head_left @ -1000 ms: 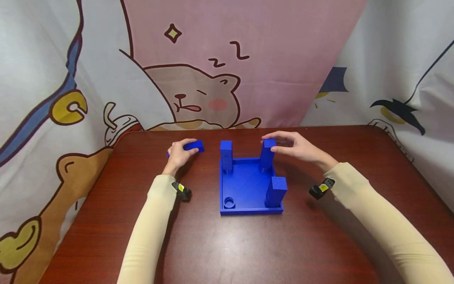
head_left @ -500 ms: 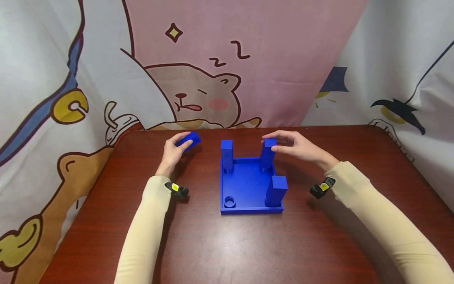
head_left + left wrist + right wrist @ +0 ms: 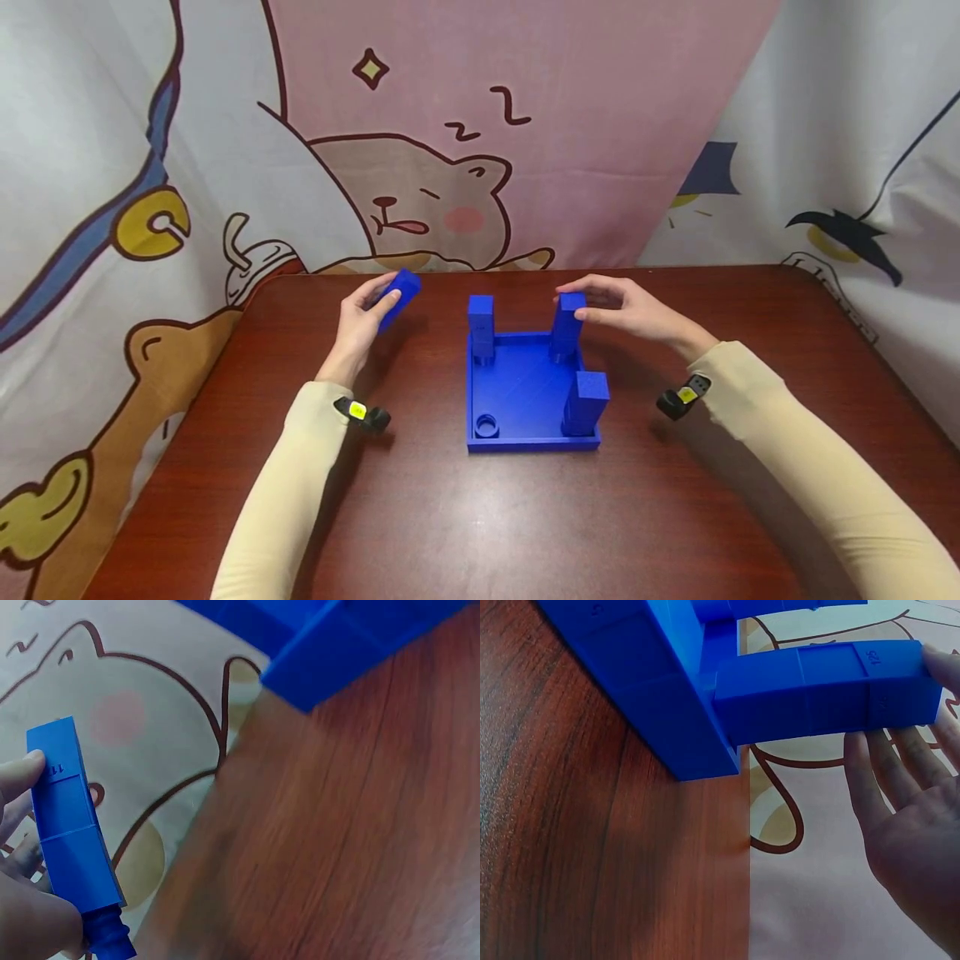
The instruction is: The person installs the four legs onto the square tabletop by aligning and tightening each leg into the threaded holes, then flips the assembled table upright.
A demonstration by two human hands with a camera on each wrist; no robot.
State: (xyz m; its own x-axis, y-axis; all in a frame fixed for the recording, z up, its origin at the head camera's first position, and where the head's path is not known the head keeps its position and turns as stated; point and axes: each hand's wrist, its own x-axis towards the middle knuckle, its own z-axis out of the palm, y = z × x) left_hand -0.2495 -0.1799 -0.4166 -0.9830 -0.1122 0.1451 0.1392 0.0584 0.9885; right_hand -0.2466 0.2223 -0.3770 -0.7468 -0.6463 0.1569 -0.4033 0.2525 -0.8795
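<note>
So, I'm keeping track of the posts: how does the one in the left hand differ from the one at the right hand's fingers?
The left-hand post is tilted and apart from the tray; the right-hand post stands upright at the tray's far right corner. The left-hand post's narrow ridged end is exposed; the right-hand post's lower end meets the tray. Both are blue, long and flat-sided.

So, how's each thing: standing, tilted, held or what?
Loose blue rectangular post: tilted, held
Left hand: gripping it
Far-right blue rectangular post: upright
Right hand: holding it
Far-left blue rectangular post: upright
Near-right blue rectangular post: upright
Blue square tray: flat
Blue round socket: uncovered
</note>
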